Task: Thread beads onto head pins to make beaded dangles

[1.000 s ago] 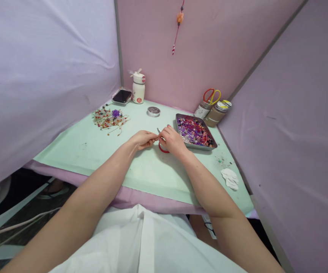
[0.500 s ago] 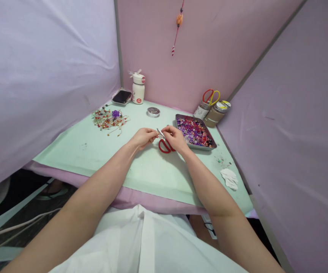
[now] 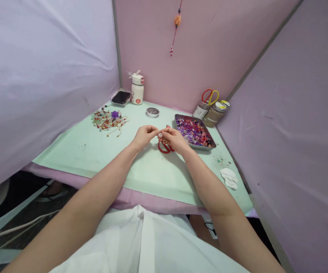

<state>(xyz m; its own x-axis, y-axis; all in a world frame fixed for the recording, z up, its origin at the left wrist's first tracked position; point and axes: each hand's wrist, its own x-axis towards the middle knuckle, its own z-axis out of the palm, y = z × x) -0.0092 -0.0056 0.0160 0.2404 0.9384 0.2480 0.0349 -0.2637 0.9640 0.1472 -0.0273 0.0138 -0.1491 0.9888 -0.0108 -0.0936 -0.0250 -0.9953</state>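
Observation:
My left hand (image 3: 144, 136) and my right hand (image 3: 174, 139) meet above the middle of the green mat (image 3: 101, 151). Both hands are pinched together on a small pale bead piece (image 3: 160, 134) held between the fingertips. Red-handled scissors (image 3: 164, 148) lie on the mat just under my right hand, partly hidden by it. A metal tray of purple, pink and red beads (image 3: 194, 131) sits right of my right hand.
A heap of finished beaded pieces (image 3: 108, 118) lies at the left rear. A small round tin (image 3: 153, 111), a white bottle (image 3: 137, 89) and a phone (image 3: 121, 98) stand at the back. Jars with scissors (image 3: 212, 107) fill the right corner. White tissue (image 3: 229, 178) lies near the right edge.
My right hand let go of the red scissors, which now lie on the mat, and both hands rose slightly, pinching the small bead piece between them.

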